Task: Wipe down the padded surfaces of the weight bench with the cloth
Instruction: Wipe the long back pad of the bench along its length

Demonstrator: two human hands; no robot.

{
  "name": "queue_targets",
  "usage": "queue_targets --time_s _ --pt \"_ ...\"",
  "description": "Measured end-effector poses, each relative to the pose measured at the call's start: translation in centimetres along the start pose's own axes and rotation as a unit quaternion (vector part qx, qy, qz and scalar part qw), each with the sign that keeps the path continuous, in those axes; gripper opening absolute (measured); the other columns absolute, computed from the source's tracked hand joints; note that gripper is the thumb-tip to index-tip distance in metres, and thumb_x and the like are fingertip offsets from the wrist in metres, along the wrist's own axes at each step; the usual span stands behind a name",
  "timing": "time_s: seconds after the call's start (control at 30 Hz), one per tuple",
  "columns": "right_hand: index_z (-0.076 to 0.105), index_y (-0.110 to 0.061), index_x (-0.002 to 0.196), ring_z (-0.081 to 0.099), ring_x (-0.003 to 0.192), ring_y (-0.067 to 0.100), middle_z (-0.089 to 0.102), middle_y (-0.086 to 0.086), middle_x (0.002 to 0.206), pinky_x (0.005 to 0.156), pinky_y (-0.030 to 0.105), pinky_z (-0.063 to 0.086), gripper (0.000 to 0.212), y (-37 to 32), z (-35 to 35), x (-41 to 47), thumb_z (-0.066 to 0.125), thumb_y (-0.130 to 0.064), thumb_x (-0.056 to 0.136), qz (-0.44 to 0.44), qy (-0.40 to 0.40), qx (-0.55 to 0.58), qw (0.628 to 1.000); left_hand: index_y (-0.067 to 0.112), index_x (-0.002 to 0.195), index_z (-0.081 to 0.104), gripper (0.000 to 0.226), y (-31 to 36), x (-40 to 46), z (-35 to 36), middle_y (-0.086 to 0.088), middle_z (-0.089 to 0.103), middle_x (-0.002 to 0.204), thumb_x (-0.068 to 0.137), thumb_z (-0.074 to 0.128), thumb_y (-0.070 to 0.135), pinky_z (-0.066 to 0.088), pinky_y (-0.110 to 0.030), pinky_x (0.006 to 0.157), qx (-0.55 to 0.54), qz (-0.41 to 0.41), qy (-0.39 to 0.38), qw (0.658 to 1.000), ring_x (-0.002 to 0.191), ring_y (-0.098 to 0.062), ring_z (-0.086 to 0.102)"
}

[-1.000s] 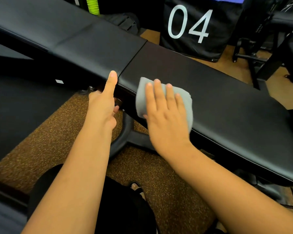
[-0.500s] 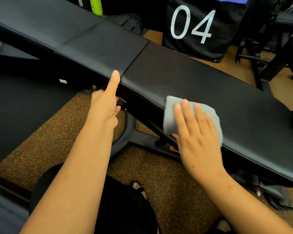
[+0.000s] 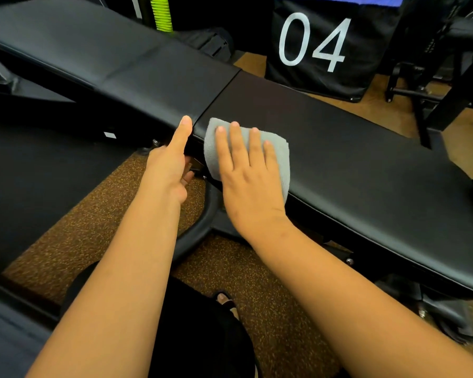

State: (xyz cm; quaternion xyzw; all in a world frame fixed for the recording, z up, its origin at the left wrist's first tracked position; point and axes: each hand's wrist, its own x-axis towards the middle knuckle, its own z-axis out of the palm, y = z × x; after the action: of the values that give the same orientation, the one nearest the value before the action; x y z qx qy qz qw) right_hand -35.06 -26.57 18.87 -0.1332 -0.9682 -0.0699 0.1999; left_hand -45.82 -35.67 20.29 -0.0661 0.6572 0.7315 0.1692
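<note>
Head view looks down on a black weight bench [image 3: 352,165] that runs from the upper left to the lower right across the picture. At the far left, part of another black padded surface [image 3: 30,186] fills the edge, with brown speckled floor [image 3: 99,214] between it and the bench. The bench has two pads that meet at a thin seam [image 3: 219,94] near the middle: a back pad [image 3: 107,55] on the left and a seat pad on the right.

Left hand [image 3: 170,170] rests at the near edge of the back pad, just left of the seam. Its thumb points up along the pad's side and touches it; the other fingers curl under the pad, mostly hidden, so I cannot tell how firmly they grip.

Just right of the seam lies a folded grey cloth [image 3: 280,156], draped over the near edge of the seat pad. Right hand [image 3: 249,181] lies flat on top of it, fingers spread apart and straight, palm pressing the cloth to the pad rather than closing around it.

Below the hands, a curved black frame tube [image 3: 200,222] shows under the bench, and a foot in a sandal [image 3: 224,298] stands on the floor.

Farther right, behind the bench, a black panel [image 3: 311,42] bears a white "04", and dark metal frames [image 3: 434,88] stand at the far right.
</note>
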Motion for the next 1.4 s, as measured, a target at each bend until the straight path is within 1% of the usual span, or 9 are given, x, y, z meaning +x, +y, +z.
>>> queue_targets --time_s 0.13,0.33,0.53,0.73,0.93,1.03,1.1,1.23,1.4 --pt "0.012 -0.009 0.155 0.027 0.140 0.045 0.020 0.016 0.159 0.112 0.056 0.028 0.063 2.9 0.6 -3.4 0.029 -0.010 0.094 -0.026 0.034 -0.014 0.999 0.026 0.125 0.058 0.076 -0.2 0.1 0.1 0.007 0.062 0.122 0.066 0.072 0.071 0.047 -0.029 0.073 -0.003 -0.001 0.001 1.000 0.105 -0.009 0.061" --pt "0.012 -0.014 0.155 0.024 0.143 0.042 0.020 0.011 0.160 0.115 0.053 0.024 0.087 8.5 0.5 -10.4 0.066 -0.014 0.087 0.024 -0.013 -0.048 0.998 0.025 0.132 0.053 0.084 -0.5 0.3 0.4 0.009 0.061 0.123 0.065 0.072 0.072 0.045 -0.027 0.069 -0.006 -0.001 0.022 1.000 0.103 -0.005 0.061" --pt "0.016 -0.010 0.153 0.028 0.140 0.044 0.027 0.016 0.156 0.112 0.057 0.027 0.079 6.3 0.1 -8.0 0.062 -0.018 0.089 0.071 -0.015 -0.033 0.997 0.027 0.130 0.052 0.087 -0.2 0.2 0.6 0.009 0.061 0.122 0.060 0.073 0.073 0.045 -0.028 0.067 0.003 -0.004 0.020 1.000 0.103 -0.007 0.062" --pt "0.015 -0.007 0.153 0.028 0.139 0.048 0.024 0.021 0.156 0.111 0.058 0.028 0.067 2.6 -0.7 -3.4 0.027 -0.013 0.088 0.016 -0.016 -0.010 1.000 0.026 0.126 0.056 0.076 0.1 -0.5 0.3 0.010 0.064 0.117 0.066 0.072 0.070 0.045 -0.029 0.071 0.011 0.002 0.018 1.000 0.102 -0.007 0.062" --pt "0.010 -0.015 0.155 0.018 0.145 0.041 0.015 0.012 0.161 0.116 0.055 0.020 0.078 5.3 0.0 -6.4 0.053 -0.011 0.089 -0.046 0.011 -0.007 0.999 0.024 0.130 0.054 0.085 0.2 -0.6 0.3 0.009 0.064 0.119 0.063 0.071 0.073 0.045 -0.028 0.069 0.021 0.010 0.022 0.999 0.101 -0.007 0.062" --pt "0.012 -0.016 0.156 0.018 0.146 0.040 0.015 0.010 0.161 0.116 0.055 0.021 0.083 7.9 0.3 -9.8 0.061 -0.013 0.088 -0.024 -0.001 -0.026 0.999 0.021 0.113 0.057 0.067 -0.3 -0.2 0.6 0.011 0.061 0.097 0.071 0.067 0.073 0.042 -0.025 0.066 0.032 0.015 0.031 0.999 0.084 -0.004 0.058" --pt "0.015 -0.017 0.155 0.021 0.145 0.039 0.019 0.010 0.161 0.115 0.054 0.023 0.081 9.8 0.4 -11.8 0.062 -0.015 0.089 -0.012 0.003 -0.033 0.999 0.019 0.107 0.056 0.063 -0.5 0.0 0.6 0.011 0.055 0.089 0.073 0.066 0.072 0.041 -0.027 0.068 0.043 0.024 0.036 0.998 0.079 -0.004 0.053" --pt "0.019 -0.016 0.155 0.027 0.143 0.040 0.024 0.010 0.159 0.114 0.054 0.026 0.076 11.1 0.6 -13.1 0.060 -0.020 0.091 0.000 0.000 -0.024 1.000 0.021 0.128 0.055 0.087 -0.1 0.4 0.1 0.013 0.064 0.102 0.064 0.066 0.080 0.050 -0.028 0.075 0.083 0.015 0.039 0.996 0.099 -0.009 0.061" --pt "0.017 -0.012 0.154 0.026 0.141 0.044 0.024 0.014 0.158 0.111 0.057 0.027 0.077 7.5 0.1 -8.7 0.059 -0.020 0.090 0.027 -0.009 -0.001 1.000 0.022 0.124 0.058 0.083 -0.2 0.0 0.4 0.011 0.066 0.103 0.065 0.065 0.080 0.047 -0.027 0.067 0.077 0.022 0.045 0.996 0.083 -0.007 0.059"
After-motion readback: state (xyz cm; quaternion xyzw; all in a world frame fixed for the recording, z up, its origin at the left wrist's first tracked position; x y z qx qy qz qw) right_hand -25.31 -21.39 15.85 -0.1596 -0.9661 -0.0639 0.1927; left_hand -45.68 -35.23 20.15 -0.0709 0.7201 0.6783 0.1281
